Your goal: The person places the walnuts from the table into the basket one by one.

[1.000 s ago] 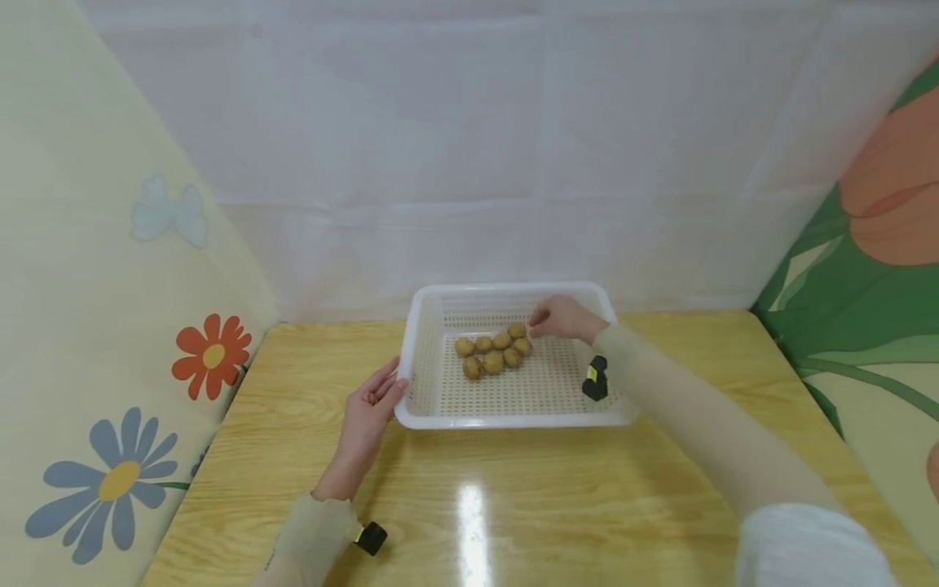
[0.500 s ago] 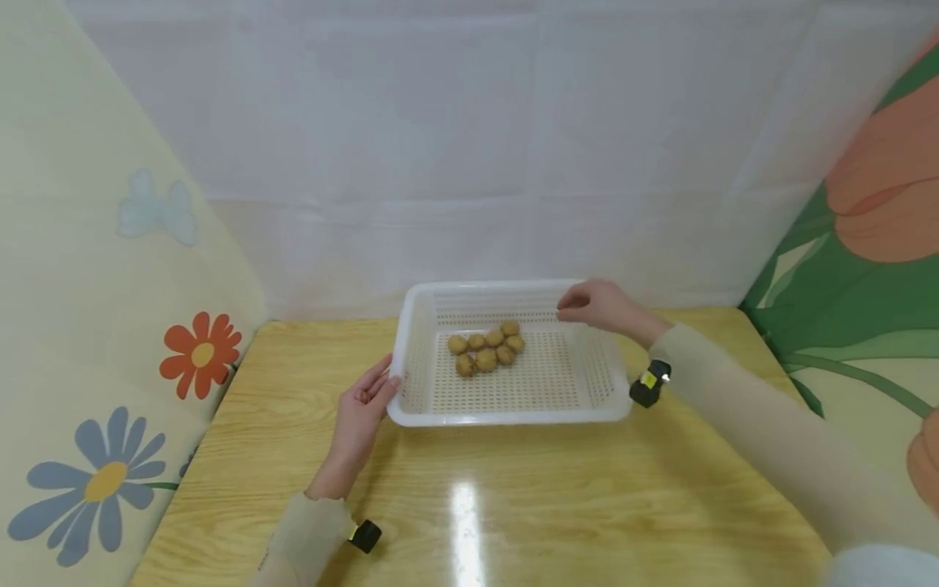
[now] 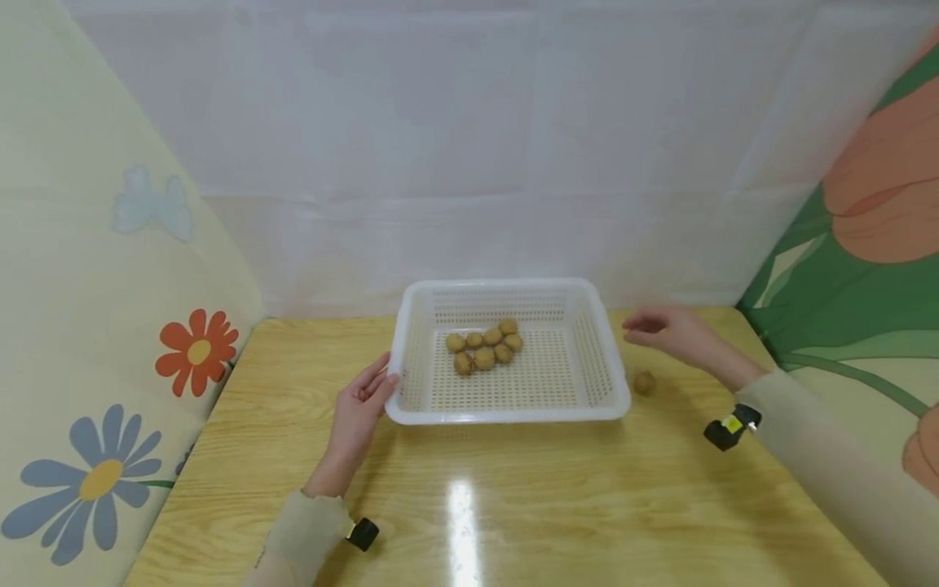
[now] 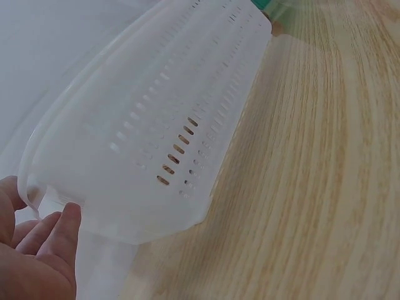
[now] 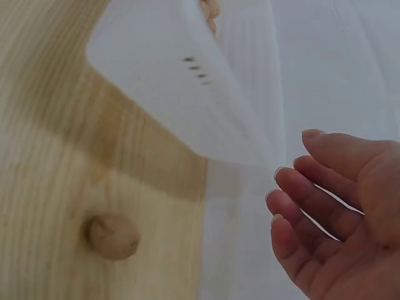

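Note:
A white perforated plastic basket [image 3: 506,418] stands near the back of the table with several brown walnuts [image 3: 484,359] bunched left of its middle. My left hand [image 3: 358,420] grips the basket's left rim; in the left wrist view, the fingers [image 4: 59,240] curl under the rim's edge. To the right of the basket, my right hand [image 3: 678,333] hovers with nothing in it. Its fingers are loosely bent and the thumb is apart from them in the right wrist view. A single walnut [image 5: 114,236] lies on the table below and beside this hand, just outside the basket's right wall.
The wood-grain table [image 3: 557,505] spreads in front of the basket. A white cloth backdrop [image 3: 469,163] hangs right behind the table's rear edge. Panels with flower pictures flank the table, a cream one [image 3: 66,326] at left and a green-and-orange one [image 3: 866,302] at right.
My right hand has moved out of the basket, over its right rim, and now is beyond it. The loose walnut on the table has come into sight. My left hand keeps its grip.

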`<action>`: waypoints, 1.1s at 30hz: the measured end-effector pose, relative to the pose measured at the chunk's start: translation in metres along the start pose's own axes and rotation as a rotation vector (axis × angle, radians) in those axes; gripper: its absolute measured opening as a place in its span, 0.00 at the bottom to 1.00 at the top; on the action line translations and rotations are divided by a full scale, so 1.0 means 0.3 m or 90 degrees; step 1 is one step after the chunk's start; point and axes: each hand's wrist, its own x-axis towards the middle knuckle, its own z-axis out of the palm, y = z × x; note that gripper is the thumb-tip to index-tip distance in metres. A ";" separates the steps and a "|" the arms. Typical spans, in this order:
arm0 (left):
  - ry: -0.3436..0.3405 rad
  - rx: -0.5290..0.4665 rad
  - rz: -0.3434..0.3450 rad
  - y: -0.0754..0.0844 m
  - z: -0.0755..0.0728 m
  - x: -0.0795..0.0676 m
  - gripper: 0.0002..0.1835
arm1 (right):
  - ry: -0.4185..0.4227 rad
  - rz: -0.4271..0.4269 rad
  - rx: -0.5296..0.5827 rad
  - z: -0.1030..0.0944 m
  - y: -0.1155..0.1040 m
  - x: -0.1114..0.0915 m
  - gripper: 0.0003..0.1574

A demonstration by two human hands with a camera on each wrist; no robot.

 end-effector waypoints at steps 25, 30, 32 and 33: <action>0.001 -0.008 0.013 0.003 0.003 -0.001 0.29 | 0.080 0.118 -0.007 0.195 0.254 -0.172 0.33; 0.004 -0.016 0.010 0.002 0.003 -0.002 0.28 | 0.063 0.146 0.009 0.220 0.265 -0.165 0.41; 0.005 -0.015 0.005 0.002 0.002 -0.002 0.28 | 0.059 0.153 0.010 0.227 0.270 -0.162 0.42; 0.004 -0.013 0.002 0.003 0.001 -0.002 0.28 | 0.058 0.155 0.009 0.229 0.272 -0.161 0.42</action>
